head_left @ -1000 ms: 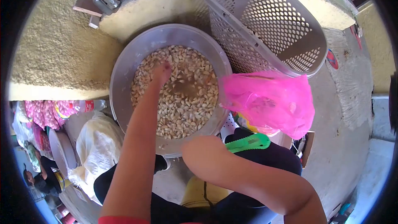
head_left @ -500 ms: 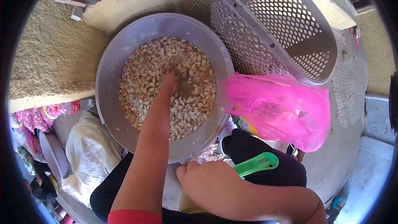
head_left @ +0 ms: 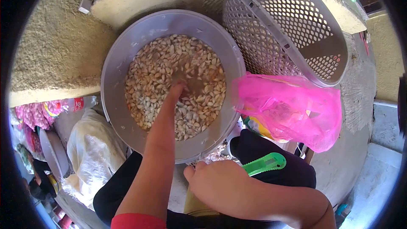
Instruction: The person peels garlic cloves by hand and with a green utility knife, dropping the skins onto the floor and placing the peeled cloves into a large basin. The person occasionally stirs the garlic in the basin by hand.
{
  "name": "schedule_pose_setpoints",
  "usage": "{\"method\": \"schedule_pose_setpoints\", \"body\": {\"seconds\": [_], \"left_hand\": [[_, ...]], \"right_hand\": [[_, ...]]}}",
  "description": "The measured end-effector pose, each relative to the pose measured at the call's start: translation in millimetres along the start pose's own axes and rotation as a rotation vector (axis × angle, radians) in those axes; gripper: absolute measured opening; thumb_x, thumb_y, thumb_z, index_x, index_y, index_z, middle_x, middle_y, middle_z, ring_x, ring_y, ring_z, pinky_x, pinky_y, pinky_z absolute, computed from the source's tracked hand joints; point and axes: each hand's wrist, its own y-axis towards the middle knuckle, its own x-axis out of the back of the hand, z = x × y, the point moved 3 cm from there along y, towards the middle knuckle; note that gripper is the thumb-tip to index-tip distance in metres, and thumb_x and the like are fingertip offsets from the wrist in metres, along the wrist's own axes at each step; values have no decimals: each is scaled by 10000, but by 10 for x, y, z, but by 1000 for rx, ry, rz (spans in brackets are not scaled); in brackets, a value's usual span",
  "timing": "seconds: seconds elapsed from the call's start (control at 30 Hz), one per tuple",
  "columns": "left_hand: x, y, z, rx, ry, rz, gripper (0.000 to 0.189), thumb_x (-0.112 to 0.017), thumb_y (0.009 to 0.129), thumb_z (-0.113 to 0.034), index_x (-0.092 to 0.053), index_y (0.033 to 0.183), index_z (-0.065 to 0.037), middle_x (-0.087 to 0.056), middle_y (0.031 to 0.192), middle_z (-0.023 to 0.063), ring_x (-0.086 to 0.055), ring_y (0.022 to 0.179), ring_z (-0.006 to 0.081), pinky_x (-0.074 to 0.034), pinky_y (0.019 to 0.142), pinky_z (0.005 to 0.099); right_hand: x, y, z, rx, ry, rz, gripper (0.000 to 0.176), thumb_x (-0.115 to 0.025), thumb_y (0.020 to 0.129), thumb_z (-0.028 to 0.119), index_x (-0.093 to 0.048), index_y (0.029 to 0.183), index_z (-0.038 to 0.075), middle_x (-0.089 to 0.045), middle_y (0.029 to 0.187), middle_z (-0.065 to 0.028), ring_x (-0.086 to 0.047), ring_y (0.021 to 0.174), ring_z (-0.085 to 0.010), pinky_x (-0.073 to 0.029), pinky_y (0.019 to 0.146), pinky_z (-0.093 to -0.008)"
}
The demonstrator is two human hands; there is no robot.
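A grey plastic basin [head_left: 113, 59] holds many peeled garlic cloves [head_left: 154, 72] lying in water. My left hand [head_left: 176, 91] reaches into the middle of the basin, fingertips down among the cloves; what the fingers grip is hidden. My right hand [head_left: 216, 180] rests low over my lap, just below the basin's near rim, and is closed around a green utility knife [head_left: 265, 164] whose end sticks out to the right.
A pink plastic bag [head_left: 292, 110] lies right of the basin. A grey perforated basket [head_left: 296, 21] leans behind it. A white sack [head_left: 91, 152] sits at lower left, with another person [head_left: 36, 178] beyond it. Rough concrete ledges surround the basin.
My left hand has pulled back from the basin's far side to its middle. My right hand has come forward into view with the green knife.
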Motion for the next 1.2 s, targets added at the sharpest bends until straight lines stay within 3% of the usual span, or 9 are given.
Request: {"method": "schedule_pose_setpoints", "body": {"seconds": [0.1, 0.2, 0.4, 0.5, 0.6, 0.7, 0.8, 1.0, 1.2], "left_hand": [[-126, -389, -96, 233, -402, 91, 443, -516, 777, -362, -477, 1136, -105, -525, 1033, 84, -502, 871, 259, -418, 752, 374], [-190, -544, 85, 348, -468, 75, 525, -488, 800, -449, -425, 1185, -98, -457, 1159, 106, -464, 985, 297, -391, 809, 448], [-365, -760, 230, 390, -593, 283, 540, -471, 845, -413, -343, 1267, -102, -398, 1260, 129, -391, 1142, 309, -320, 924, 501], [-449, -610, 346, 142, -699, 366, 463, -432, 867, -349, -384, 1228, -62, -454, 1207, 123, -463, 1071, 297, -367, 903, 478], [-521, -698, 174, 113, -771, 449, 342, -378, 885, -288, -485, 1083, -30, -552, 1045, 96, -547, 940, 260, -460, 780, 397], [-532, -820, 13, 76, -837, 487, 309, -387, 880, -272, -503, 1044, -37, -561, 1011, 101, -557, 919, 263, -468, 758, 400], [-519, -1025, -178, 95, -852, 338, 301, -388, 875, -267, -505, 1044, -47, -562, 1009, 98, -557, 915, 272, -474, 745, 409], [-444, -1437, -646, -84, -929, 425, 312, -373, 873, -263, -499, 1067, -53, -565, 1016, 106, -556, 944, 301, -500, 691, 384], [-359, -2131, -1376, -126, -997, 336, 265, -381, 867, -233, -514, 1015, -57, -569, 975, 95, -557, 942, 303, -507, 698, 396]], "right_hand": [[-11, 22, -22, -8, 2, -12, 195, -520, 722, 89, -466, 872, -23, -559, 740, -155, -610, 659, -277, -492, 539, -360], [1, 13, -29, -15, 8, -31, 201, -526, 739, 114, -469, 876, -21, -559, 738, -147, -608, 645, -276, -491, 533, -366], [-22, 17, -29, 1, -15, -55, 214, -533, 768, 164, -477, 870, -15, -561, 738, -139, -608, 639, -270, -492, 528, -361], [-19, 19, -27, 12, -10, -33, 214, -536, 768, 163, -479, 874, -14, -562, 739, -141, -608, 640, -271, -491, 528, -359], [-8, 25, -22, 25, -50, -17, 225, -538, 770, 173, -482, 880, -14, -562, 741, -147, -607, 649, -277, -490, 533, -358], [-25, 23, -21, 23, -14, -50, 232, -534, 778, 185, -487, 885, -16, -563, 745, -144, -605, 659, -283, -488, 543, -362], [-78, 49, -33, 21, 3, -63, 243, -524, 793, 211, -491, 890, -9, -562, 731, -140, -602, 664, -289, -484, 559, -376], [-50, 94, -78, -29, 51, -24, 261, -513, 798, 254, -511, 855, 0, -574, 735, -163, -592, 692, -311, -467, 606, -416], [295, 79, -308, -235, 26, -304, 259, -532, 766, 235, -546, 852, -8, -586, 735, -188, -588, 722, -329, -458, 657, -413]]}}
